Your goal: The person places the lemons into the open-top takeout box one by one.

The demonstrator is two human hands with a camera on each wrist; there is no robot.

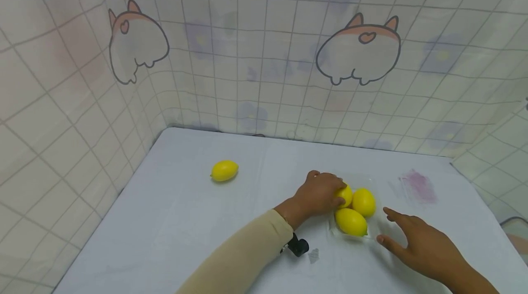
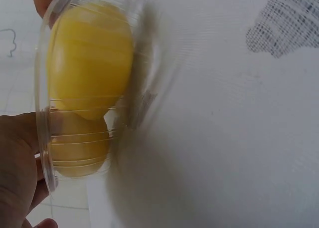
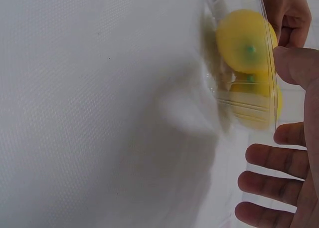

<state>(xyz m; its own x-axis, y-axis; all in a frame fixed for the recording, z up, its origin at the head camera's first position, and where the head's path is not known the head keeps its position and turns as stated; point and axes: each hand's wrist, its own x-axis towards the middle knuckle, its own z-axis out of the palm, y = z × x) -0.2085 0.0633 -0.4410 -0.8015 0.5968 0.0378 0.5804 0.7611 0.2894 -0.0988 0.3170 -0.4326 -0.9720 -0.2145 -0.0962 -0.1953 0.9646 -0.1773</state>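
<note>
My left hand [image 1: 317, 196] grips a yellow lemon [image 1: 345, 195] at the left side of a clear plastic container [image 2: 44, 88], its fingers curled over the fruit. Two more lemons lie in the container, one at the right [image 1: 364, 202] and one at the near side [image 1: 351, 222]. Just right of the container, my right hand [image 1: 429, 246] hovers with spread fingers and holds nothing. In the right wrist view its thumb [image 3: 294, 63] is near the container's rim; whether they touch, I cannot tell.
A separate lemon [image 1: 224, 171] lies on the white table [image 1: 177, 220] toward the back left. Right of the container is a pinkish stain [image 1: 418, 186], and a small grey patch [image 1: 314, 256] marks the near side. A patterned curtain [image 1: 264, 56] hangs behind the table.
</note>
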